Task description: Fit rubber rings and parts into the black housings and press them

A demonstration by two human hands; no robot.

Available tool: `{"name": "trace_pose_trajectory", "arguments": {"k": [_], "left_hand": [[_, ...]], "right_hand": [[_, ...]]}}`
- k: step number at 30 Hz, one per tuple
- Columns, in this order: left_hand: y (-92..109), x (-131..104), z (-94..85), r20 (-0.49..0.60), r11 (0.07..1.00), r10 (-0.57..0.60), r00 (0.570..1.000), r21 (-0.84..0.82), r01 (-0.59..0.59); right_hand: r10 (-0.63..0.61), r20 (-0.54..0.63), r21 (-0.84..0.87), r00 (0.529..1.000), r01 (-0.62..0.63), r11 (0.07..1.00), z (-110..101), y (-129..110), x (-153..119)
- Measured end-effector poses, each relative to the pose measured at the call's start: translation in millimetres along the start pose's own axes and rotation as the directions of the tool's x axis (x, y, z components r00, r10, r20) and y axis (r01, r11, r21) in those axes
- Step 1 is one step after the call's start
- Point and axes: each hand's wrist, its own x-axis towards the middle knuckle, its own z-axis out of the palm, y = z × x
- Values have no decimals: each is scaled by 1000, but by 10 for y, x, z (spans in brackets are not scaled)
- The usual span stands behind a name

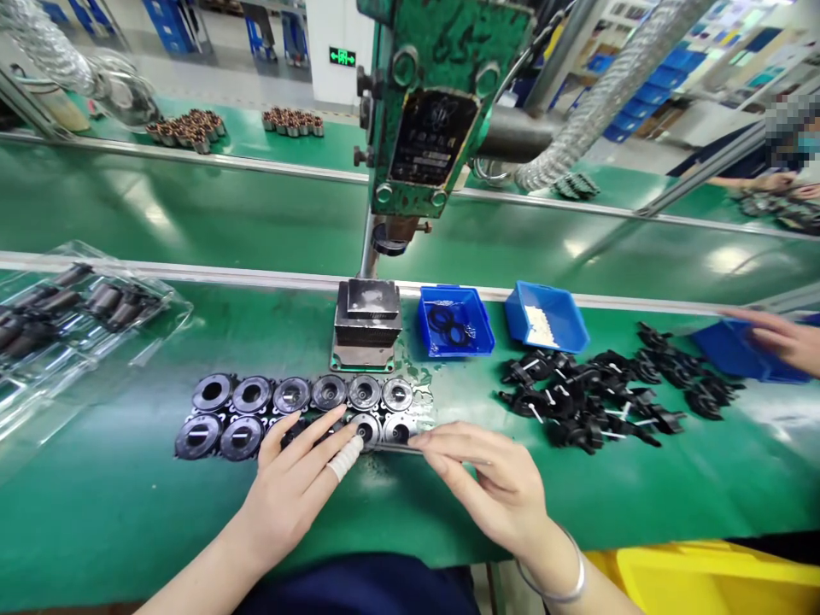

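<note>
My right hand pinched a thin grey metal tool between thumb and fingertips, at the nearer of two rows of round black housings. My left hand, loosely open, one finger wrapped in white tape, covered part of that row. Beyond stood a dark metal block.

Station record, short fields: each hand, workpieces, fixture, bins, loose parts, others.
Left grip: spread over lower row, partly hiding it
Right grip: pinching thin metal tool by lower row's right end
Workpieces: round black housings, two rows
Fixture: green press, metal block below
Bins: blue bin with black rings; another with small white pieces
Loose: black parts, right
Others: co-worker's hand, far right
</note>
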Motion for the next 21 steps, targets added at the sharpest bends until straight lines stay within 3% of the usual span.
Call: {"name": "trace_pose_trajectory", "arguments": {"k": [3,7,12,16,21], "left_hand": [[14,44,-28,-5,1000,14,1000,-5,-14],[20,74,-46,-2,1000,8,1000,-12,-8],[23,102,-77,10,1000,19,1000,-11,-19],[14,123,-95,22,1000,28,999,-12,-28],[8,93,-66,19,999,32,999,-34,-31]], "right_hand": [[-51,-19,-42,999,50,998,38,78,25],[-107,41,-97,993,111,989,74,144,28],[-100,81,-179,992,114,977,-45,32,-4],[-68,139,-132,988,86,987,-80,-80,-82],[-86,164,12,983,85,996,62,-102,-162]]}}
